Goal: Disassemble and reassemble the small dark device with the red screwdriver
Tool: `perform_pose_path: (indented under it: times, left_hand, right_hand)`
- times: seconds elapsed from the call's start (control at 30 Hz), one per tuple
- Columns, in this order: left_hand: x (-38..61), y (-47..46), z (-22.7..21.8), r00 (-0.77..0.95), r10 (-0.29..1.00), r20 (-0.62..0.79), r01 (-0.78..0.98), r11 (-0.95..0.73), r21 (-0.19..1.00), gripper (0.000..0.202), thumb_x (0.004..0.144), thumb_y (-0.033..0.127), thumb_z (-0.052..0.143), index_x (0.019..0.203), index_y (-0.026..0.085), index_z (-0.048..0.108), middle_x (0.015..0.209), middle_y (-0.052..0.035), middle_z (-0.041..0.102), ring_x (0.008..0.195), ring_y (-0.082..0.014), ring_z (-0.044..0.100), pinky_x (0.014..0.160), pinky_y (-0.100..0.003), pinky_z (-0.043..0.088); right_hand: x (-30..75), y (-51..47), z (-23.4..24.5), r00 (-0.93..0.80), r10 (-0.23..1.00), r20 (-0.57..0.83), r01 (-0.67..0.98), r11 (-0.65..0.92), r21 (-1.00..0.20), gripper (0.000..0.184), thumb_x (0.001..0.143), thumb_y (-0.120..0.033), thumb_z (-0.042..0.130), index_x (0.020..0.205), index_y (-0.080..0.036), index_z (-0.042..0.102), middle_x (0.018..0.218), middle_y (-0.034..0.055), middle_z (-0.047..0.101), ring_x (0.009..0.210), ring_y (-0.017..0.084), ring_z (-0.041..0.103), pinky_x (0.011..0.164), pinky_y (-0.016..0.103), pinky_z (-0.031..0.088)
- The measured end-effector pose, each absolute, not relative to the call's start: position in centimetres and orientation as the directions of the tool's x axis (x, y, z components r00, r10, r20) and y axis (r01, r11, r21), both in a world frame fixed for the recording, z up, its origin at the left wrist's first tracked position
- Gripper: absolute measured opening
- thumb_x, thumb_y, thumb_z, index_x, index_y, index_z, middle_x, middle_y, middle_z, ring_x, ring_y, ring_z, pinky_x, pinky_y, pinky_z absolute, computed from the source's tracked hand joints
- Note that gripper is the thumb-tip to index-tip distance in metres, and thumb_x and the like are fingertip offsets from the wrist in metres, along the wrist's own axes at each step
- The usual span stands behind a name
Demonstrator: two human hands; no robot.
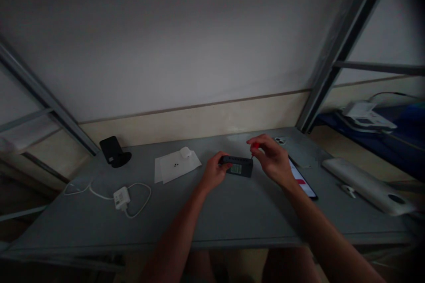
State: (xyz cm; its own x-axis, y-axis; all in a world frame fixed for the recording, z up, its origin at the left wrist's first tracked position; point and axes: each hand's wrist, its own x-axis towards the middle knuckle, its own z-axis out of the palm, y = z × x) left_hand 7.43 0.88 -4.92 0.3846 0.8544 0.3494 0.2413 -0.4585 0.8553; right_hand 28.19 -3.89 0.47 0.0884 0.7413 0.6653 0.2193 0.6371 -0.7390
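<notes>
My left hand grips the left end of a black box-shaped device with a row of vent slots and a pale label. The device is held on edge at the middle of the grey table. In my right hand is a small screwdriver with a red handle, pinched between the fingers. Its thin shaft points down at the device's right corner; whether the tip sits in a screw cannot be made out. Several tiny dark screws lie on white paper to the left.
A white earbud case rests on the paper. Further left are a white charger with a cable and a black stand. On the right lie a phone, a second phone, an earbud and a long grey case.
</notes>
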Motion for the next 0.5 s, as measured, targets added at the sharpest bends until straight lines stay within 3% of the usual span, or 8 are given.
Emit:
perform_pose_path:
  times: [0.1, 0.17, 0.27, 0.37, 0.5]
  left_hand:
    - [7.48, 0.89, -4.95, 0.378, 0.857, 0.350, 0.250, -0.459, 0.853, 0.014, 0.084, 0.017, 0.066, 0.098, 0.017, 0.063, 0.089, -0.0014, 0.063, 0.086, -0.0170, 0.058, 0.082, -0.028, 0.045]
    - [7.48, 0.90, -4.99, 0.374, 0.860, 0.346, 0.266, -0.457, 0.848, 0.014, 0.084, 0.017, 0.066, 0.097, 0.017, 0.063, 0.087, -0.0012, 0.063, 0.085, -0.0169, 0.058, 0.081, -0.028, 0.046]
    - [7.46, 0.92, -5.05, 0.376, 0.861, 0.343, 0.279, -0.458, 0.844, 0.013, 0.085, 0.019, 0.065, 0.097, 0.017, 0.062, 0.088, -0.0012, 0.063, 0.085, -0.0171, 0.058, 0.081, -0.027, 0.046]
    - [7.45, 0.96, -5.13, 0.376, 0.861, 0.343, 0.270, -0.456, 0.848, 0.014, 0.085, 0.017, 0.065, 0.099, 0.017, 0.062, 0.088, -0.0007, 0.063, 0.085, -0.0168, 0.059, 0.080, -0.027, 0.046]
    - [7.44, 1.01, -5.20, 0.382, 0.858, 0.344, 0.272, -0.460, 0.845, 0.015, 0.085, 0.018, 0.064, 0.100, 0.017, 0.062, 0.089, -0.0009, 0.063, 0.085, -0.0168, 0.059, 0.081, -0.027, 0.046]
  right_hand:
    - [28.32, -3.97, 0.44, 0.039, 0.795, 0.606, 0.086, 0.601, -0.794, 0.027, 0.099, -0.034, 0.055, 0.122, -0.026, 0.065, 0.086, 0.0032, 0.064, 0.079, 0.019, 0.059, 0.075, 0.035, 0.048]
    - [28.33, -4.03, 0.43, 0.016, 0.802, 0.596, 0.055, 0.595, -0.802, 0.027, 0.101, -0.036, 0.050, 0.121, -0.025, 0.064, 0.093, 0.0058, 0.067, 0.084, 0.021, 0.061, 0.076, 0.036, 0.049]
    - [28.13, -3.95, 0.33, 0.029, 0.787, 0.616, 0.158, 0.605, -0.781, 0.022, 0.097, -0.038, 0.058, 0.113, -0.025, 0.066, 0.109, 0.0076, 0.066, 0.095, 0.022, 0.062, 0.083, 0.037, 0.050]
    - [27.76, -3.82, 0.22, 0.035, 0.795, 0.606, 0.189, 0.590, -0.785, 0.027, 0.093, -0.036, 0.065, 0.118, -0.026, 0.065, 0.098, 0.0045, 0.065, 0.085, 0.019, 0.062, 0.083, 0.037, 0.051]
    - [27.75, -3.83, 0.38, 0.044, 0.813, 0.581, -0.065, 0.583, -0.810, 0.033, 0.098, -0.035, 0.056, 0.130, -0.028, 0.057, 0.099, 0.0048, 0.065, 0.077, 0.019, 0.064, 0.075, 0.037, 0.053]
